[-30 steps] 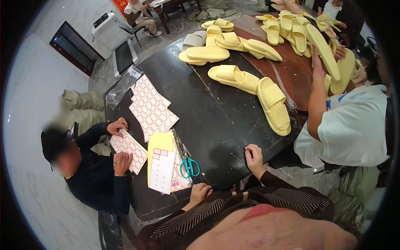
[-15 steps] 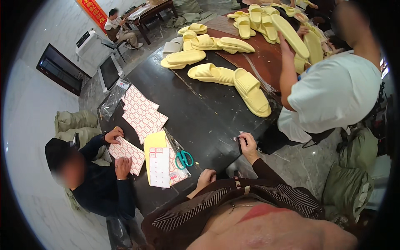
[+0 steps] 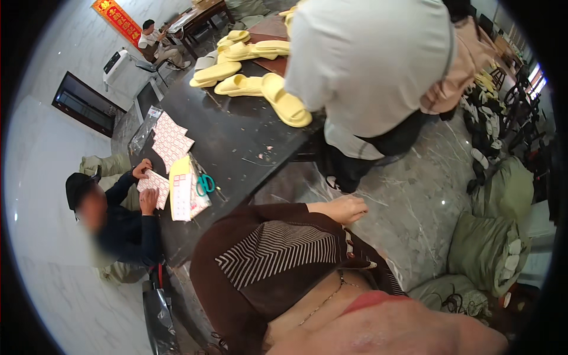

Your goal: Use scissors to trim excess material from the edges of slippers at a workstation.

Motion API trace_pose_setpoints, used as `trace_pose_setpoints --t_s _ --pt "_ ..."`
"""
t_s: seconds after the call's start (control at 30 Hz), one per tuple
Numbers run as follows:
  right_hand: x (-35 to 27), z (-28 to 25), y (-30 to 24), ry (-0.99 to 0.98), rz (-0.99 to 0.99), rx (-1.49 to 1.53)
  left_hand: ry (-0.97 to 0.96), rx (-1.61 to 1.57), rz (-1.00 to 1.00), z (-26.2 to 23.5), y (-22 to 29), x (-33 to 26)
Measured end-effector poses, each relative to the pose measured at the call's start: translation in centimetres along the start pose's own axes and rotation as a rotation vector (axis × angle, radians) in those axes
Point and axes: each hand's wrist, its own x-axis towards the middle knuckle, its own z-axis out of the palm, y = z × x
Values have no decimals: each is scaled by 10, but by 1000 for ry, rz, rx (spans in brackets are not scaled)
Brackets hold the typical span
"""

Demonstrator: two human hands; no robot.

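Observation:
My left hand (image 3: 349, 209) hangs in front of my brown striped cardigan (image 3: 284, 254), over the grey marble floor. Its fingers are loosely curled in, and nothing shows in them. Away from the black table (image 3: 236, 148), the hand touches none of the goods. My right hand is out of sight. Yellow slippers (image 3: 286, 102) lie along the table's far part, beyond my reach at this moment. Teal-handled scissors (image 3: 205, 184) rest beside white and yellow label sheets (image 3: 181, 195) near the table's left side.
A co-worker in dark clothes (image 3: 124, 228) handles red-patterned sheets (image 3: 173, 142) at the left. Another person in a pale shirt (image 3: 373, 71) stands close ahead. Green sacks (image 3: 485, 248) stand at the right, with piled shoes (image 3: 488, 130) behind. Marble floor (image 3: 408, 177) lies between.
My body and view have turned right, away from the table. My left hand has left the table edge; my right hand has gone out of view. The pale-shirted person now blocks many slippers.

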Motion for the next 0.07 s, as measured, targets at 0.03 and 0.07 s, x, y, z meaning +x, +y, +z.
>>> trace_pose_setpoints --t_s 0.03,0.07 --pt "-30 -15 13 -558 396 266 -35 34 -81 10 -2 -3" --pt "-60 -24 30 -562 434 267 -90 19 -93 23 3 9"
